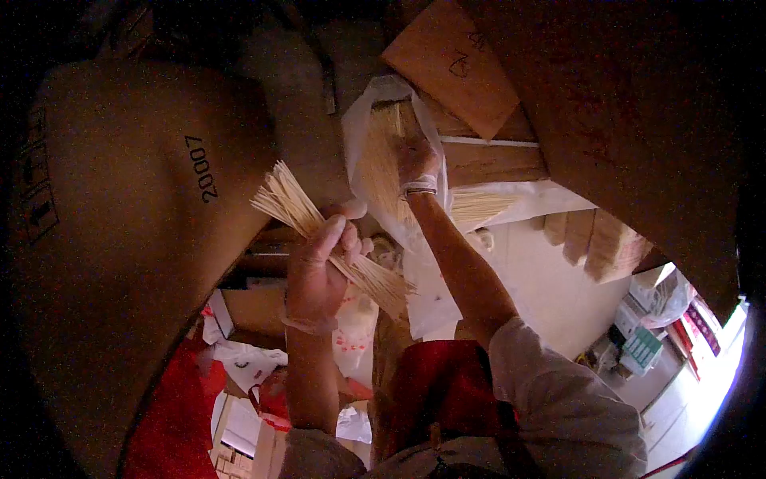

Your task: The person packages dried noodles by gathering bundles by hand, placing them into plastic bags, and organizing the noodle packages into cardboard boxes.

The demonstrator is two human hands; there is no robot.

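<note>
A bundle of thin pale sticks (371,279) is gripped in my left hand (323,259), its ends fanning out at the upper left and lower right of the fist. My right hand (419,164) reaches into an open white plastic bag (355,132) that holds many more such sticks (379,164). Its fingers are dim among the sticks, and I cannot make out whether they hold any. Both hands appear to wear thin translucent gloves. Beside the right forearm, more sticks (479,206) lie in another plastic bag (531,199).
A large cardboard box (152,160) marked 20007 fills the left, and another dark carton (638,120) stands at the upper right. A cardboard flap (459,68) lies beyond the bag. Wrapped bundles (602,243) and a green-and-white box (641,350) are at the right.
</note>
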